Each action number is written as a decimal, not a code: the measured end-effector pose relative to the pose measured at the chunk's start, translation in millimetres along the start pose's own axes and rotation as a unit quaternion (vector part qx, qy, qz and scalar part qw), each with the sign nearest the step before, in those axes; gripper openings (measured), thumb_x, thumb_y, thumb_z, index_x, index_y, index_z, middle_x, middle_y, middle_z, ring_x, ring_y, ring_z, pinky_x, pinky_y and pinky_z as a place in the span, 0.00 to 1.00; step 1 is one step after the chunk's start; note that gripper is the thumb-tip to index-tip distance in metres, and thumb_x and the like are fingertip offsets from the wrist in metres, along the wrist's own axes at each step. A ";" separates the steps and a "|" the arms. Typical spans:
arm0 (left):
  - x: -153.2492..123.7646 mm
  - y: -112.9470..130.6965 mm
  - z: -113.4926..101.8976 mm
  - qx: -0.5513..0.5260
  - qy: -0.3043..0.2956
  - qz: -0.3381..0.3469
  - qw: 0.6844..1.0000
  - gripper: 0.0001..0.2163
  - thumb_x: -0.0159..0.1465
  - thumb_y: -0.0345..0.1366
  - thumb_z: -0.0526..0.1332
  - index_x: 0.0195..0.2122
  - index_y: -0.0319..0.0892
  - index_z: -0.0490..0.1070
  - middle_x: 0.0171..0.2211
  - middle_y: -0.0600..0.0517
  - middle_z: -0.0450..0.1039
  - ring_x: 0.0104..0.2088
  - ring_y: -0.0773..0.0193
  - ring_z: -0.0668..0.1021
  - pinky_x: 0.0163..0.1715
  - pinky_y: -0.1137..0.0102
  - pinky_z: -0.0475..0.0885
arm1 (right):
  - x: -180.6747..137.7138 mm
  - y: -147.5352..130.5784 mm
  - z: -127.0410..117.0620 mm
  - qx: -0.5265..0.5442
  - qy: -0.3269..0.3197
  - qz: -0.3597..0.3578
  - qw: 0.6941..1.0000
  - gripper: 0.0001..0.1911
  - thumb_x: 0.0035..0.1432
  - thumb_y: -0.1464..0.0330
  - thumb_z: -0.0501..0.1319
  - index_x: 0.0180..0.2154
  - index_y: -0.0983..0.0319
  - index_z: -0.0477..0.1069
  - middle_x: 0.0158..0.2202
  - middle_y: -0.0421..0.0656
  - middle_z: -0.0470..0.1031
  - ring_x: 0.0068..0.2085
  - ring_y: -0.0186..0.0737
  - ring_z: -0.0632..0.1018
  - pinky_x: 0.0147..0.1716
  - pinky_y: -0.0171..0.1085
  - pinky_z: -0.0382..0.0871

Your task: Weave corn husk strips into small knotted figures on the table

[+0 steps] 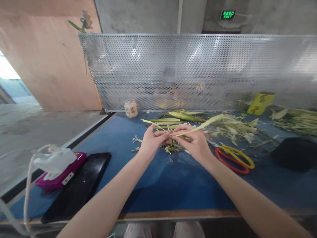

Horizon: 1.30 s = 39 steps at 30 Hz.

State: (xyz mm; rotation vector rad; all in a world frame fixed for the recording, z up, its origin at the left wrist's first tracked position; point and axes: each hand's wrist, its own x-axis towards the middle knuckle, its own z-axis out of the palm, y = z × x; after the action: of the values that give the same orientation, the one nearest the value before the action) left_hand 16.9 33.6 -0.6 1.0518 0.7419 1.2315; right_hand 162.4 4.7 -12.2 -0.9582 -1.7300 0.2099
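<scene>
Over the middle of the blue table, my left hand [151, 140] and my right hand [194, 141] meet, their fingertips pinched on pale green leaf strips. One long, flat leaf strip [210, 122] rises to the right across my right hand. A thinner strip end [148, 122] pokes out above my left thumb. Exactly how the strips cross between the fingers is hidden. Just beneath the hands lies a small heap of dried, knotted plant pieces [172, 147]. Scissors [235, 159] with red and yellow handles rest beside my right wrist.
Long green leaves [184, 116] lie behind the hands, with loose pale leaves [235, 127] to the right. A perforated metal screen [153, 66] closes off the back. A yellow cylinder [261, 103], a wrapped roll [131, 109], a black tablet [79, 185] and a purple box [61, 175] also stand about.
</scene>
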 end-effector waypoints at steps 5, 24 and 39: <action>-2.3 0.0 0.5 0.005 -0.012 0.008 1.000 0.42 0.50 0.21 0.63 0.61 0.34 0.37 0.23 0.51 0.76 0.25 0.66 0.77 0.26 0.73 0.73 | 1.7 -0.5 0.7 0.148 -0.020 0.181 0.972 0.10 0.48 0.63 0.61 0.31 0.63 0.74 0.17 0.37 0.66 0.17 0.30 0.64 0.15 0.32 0.57; -2.1 -2.0 -4.0 0.093 -0.063 0.070 0.991 0.50 0.45 0.27 0.68 0.62 0.36 0.33 0.26 0.48 0.77 0.26 0.62 0.78 0.24 0.72 0.73 | 5.6 2.3 -3.4 0.059 -0.020 0.238 0.969 0.14 0.46 0.58 0.61 0.23 0.63 0.68 0.13 0.34 0.60 0.14 0.28 0.60 0.15 0.31 0.54; 3.3 -5.7 -12.0 0.219 -0.079 0.056 0.971 0.44 0.47 0.29 0.66 0.60 0.31 0.39 0.26 0.46 0.76 0.18 0.67 0.73 0.16 0.73 0.68 | 7.7 -2.0 -29.1 -0.412 -0.132 -0.180 0.883 0.10 0.59 0.69 0.52 0.33 0.60 0.72 0.33 0.43 0.74 0.36 0.41 0.72 0.36 0.39 0.60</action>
State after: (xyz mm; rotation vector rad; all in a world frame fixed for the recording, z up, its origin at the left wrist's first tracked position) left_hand 9.0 39.5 -10.0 1.5547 0.8606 1.0852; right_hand 186.0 -0.5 5.8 -1.2038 -2.2653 -0.7327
